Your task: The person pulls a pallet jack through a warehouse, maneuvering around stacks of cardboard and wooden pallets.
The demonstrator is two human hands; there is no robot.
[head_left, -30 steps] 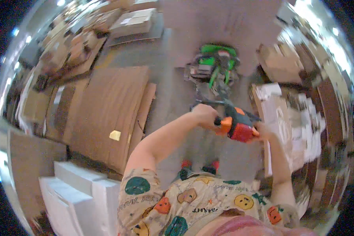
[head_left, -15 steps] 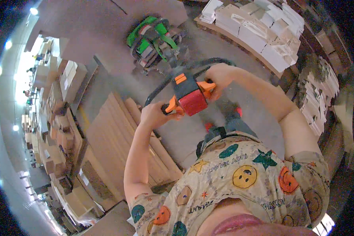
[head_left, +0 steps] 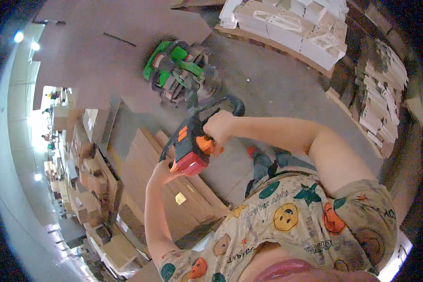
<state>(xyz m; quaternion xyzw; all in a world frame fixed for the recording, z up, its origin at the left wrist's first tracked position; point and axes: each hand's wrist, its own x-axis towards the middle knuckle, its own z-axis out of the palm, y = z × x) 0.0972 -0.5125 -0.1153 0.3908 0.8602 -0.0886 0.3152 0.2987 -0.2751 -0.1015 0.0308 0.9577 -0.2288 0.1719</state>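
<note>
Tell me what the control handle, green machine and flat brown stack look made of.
Control handle: probably hard plastic, from its moulded shapes and the sheen on its red end.
Green machine: smooth, evenly coloured covers suggest painted metal or plastic; I cannot tell which.
Flat brown stack: likely matte cardboard, by its dull brown face.

Control handle (head_left: pixel 187 146) black, red, orange; machine (head_left: pixel 177 74) green and black; shirt (head_left: pixel 263 223) beige (smiley (head_left: pixel 285 217) yellow).
</note>
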